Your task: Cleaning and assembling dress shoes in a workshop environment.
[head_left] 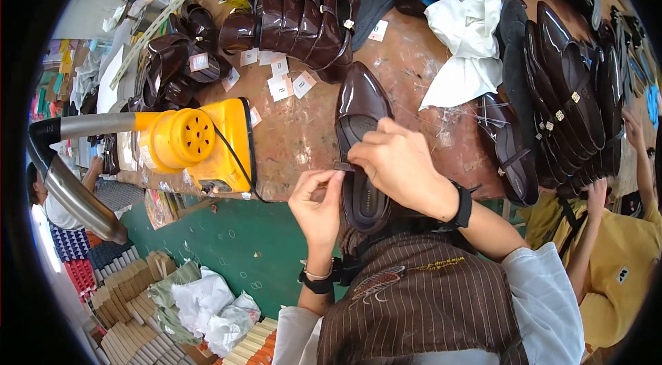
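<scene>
Head view shows a dark brown, pointed shoe [353, 129] at the near edge of the worktable [286, 158], toe pointing away and heel toward the apron [414, 296]. The left hand [316, 205] is just beside the shoe's left side, thumb and forefinger pinching a small dark strap [343, 166]. The right hand [403, 166] reaches over the shoe from its right, fingers curled at the strap; whether they grip it I cannot tell. Left of the shoe, well apart, stands a yellow machine [226, 136].

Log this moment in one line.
left hand: pinching strap; right hand: over shoe; shoe: glossy, dark brown; yellow device: left of shoe
</scene>
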A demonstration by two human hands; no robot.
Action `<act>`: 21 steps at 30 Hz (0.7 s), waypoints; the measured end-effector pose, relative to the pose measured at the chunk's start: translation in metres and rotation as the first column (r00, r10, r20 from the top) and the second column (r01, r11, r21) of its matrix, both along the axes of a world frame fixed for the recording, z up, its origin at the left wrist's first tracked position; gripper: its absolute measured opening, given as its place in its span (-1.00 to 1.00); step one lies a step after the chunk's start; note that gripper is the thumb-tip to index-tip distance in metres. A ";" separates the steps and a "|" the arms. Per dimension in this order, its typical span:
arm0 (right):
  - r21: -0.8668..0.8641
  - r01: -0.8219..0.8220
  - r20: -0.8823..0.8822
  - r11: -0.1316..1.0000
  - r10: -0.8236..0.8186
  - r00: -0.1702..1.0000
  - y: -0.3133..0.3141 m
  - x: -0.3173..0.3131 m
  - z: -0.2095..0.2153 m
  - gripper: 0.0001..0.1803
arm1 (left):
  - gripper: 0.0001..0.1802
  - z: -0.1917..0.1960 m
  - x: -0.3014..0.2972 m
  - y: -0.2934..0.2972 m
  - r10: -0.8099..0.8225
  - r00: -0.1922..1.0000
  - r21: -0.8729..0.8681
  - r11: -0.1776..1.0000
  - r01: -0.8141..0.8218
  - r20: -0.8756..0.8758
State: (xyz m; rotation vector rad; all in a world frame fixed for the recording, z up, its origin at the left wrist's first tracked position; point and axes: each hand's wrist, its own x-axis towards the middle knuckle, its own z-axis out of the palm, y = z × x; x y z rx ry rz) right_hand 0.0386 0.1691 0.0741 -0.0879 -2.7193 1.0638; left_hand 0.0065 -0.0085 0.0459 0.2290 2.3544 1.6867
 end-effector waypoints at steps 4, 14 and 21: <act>-0.136 0.010 -0.008 0.991 -0.011 1.000 0.026 0.002 0.016 -0.94 | -0.86 0.011 -0.010 -0.006 0.052 0.997 0.144 0.988 -0.060 0.060; -0.819 0.000 0.169 0.574 0.241 0.956 0.024 0.010 0.017 -0.85 | -0.78 0.012 -0.025 0.003 -0.244 0.854 0.563 0.824 -0.067 0.459; -0.567 0.045 0.084 0.822 0.003 0.996 0.003 0.007 0.005 -0.91 | -0.69 0.018 -0.021 -0.002 -0.335 0.918 0.433 0.874 0.219 0.212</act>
